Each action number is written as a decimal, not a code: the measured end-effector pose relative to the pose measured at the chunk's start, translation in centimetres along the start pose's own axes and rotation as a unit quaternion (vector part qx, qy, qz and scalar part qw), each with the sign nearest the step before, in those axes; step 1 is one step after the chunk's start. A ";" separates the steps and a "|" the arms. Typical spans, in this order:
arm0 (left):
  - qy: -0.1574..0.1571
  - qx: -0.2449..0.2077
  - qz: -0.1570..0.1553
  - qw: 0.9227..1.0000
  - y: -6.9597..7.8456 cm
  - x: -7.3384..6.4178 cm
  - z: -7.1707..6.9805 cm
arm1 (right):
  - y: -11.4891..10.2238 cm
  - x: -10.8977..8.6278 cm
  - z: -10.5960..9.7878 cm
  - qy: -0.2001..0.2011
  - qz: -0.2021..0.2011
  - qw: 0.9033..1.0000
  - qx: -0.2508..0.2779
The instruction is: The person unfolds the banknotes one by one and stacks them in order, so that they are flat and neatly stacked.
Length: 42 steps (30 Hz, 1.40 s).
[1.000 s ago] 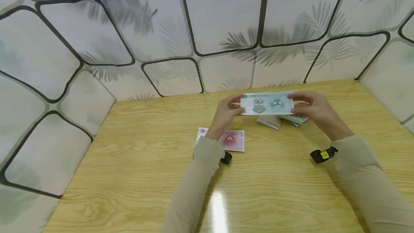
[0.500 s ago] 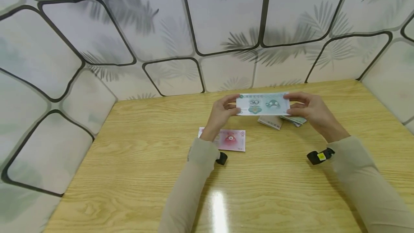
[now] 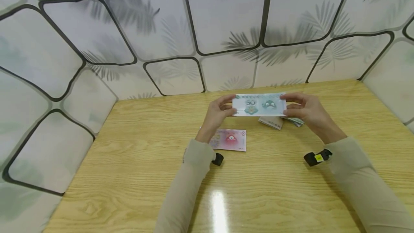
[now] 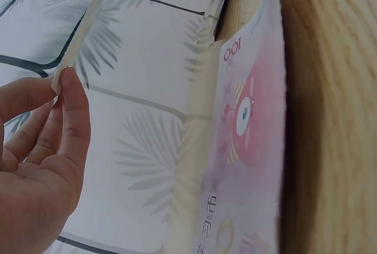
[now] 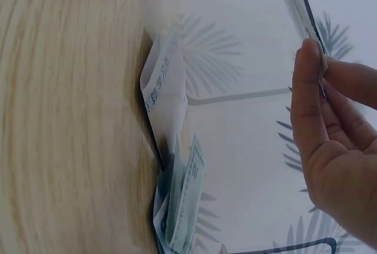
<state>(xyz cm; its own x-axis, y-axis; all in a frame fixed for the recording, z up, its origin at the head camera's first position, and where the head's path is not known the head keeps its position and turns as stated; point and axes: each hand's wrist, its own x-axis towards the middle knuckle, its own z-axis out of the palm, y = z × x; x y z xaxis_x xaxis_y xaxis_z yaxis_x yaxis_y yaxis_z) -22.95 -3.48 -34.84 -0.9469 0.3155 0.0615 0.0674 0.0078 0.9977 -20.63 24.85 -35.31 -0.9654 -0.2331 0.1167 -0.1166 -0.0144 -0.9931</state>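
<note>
A teal-and-white play banknote (image 3: 259, 104) marked 50 is stretched flat between both hands, its printed face toward the head camera. My left hand (image 3: 216, 114) pinches its left end between thumb and fingers. At the opposite end my right hand (image 3: 307, 112) pinches the note the same way. In the left wrist view the note (image 4: 82, 33) shows edge-on, raised above the table. A pink 100 banknote (image 3: 230, 139) lies on the table, partly covered by my left wrist. Behind the held note lie a folded pale note (image 3: 271, 122) and several green notes (image 3: 295, 121).
The wooden table (image 3: 129, 175) meets a patterned wall (image 3: 226, 71) at its back edge and on both sides. Each wrist wears a black strap; the right strap (image 3: 317, 158) carries a yellow tag. In the right wrist view, folded notes (image 5: 168, 95) stand partly open on the table.
Both hands have shifted a little to the left with the 50 banknote still held between them. The pink note and the folded notes stay where they were on the table.
</note>
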 end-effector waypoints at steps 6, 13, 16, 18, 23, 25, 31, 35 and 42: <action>-0.002 -0.010 0.004 1.000 0.4 -0.6 -0.3 | -0.1 0.1 0.4 0.011 0.019 0.999 -0.026; -0.006 -0.005 0.007 1.000 0.4 -0.9 -0.9 | 0.0 0.1 0.8 -0.007 0.029 0.999 0.014; -0.006 0.005 0.010 1.000 0.4 -1.2 -1.1 | 0.2 0.1 1.0 -0.026 0.015 0.998 0.049; -0.005 0.009 0.010 1.000 0.3 -1.4 -1.4 | 0.4 0.1 1.3 -0.030 0.018 0.998 0.051; -0.003 0.011 0.009 1.000 0.2 -1.8 -2.0 | 0.8 0.4 2.1 -0.023 0.029 0.999 0.034; 0.001 0.014 0.010 1.000 0.3 -2.0 -2.2 | 0.9 0.6 2.4 -0.025 0.024 0.999 0.030; 0.009 0.027 0.009 1.000 0.4 -2.5 -3.0 | 1.1 0.7 3.1 -0.040 0.030 0.999 0.019; 0.013 0.034 0.015 0.999 -0.2 -2.5 -3.5 | 1.3 0.7 3.6 -0.042 0.031 0.999 0.006; 0.035 0.059 -0.008 0.998 -1.7 -2.4 -4.5 | 1.5 0.6 4.1 -0.053 0.041 0.998 -0.006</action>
<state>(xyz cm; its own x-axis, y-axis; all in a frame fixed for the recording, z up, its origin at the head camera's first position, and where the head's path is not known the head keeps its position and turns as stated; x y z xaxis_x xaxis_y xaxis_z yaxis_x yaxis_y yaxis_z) -22.18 -8.48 -36.58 -0.9676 0.2472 0.0507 0.0840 0.1260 0.9885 -20.45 20.67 -36.76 -0.9421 -0.3337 0.0321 -0.0413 0.0205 -0.9989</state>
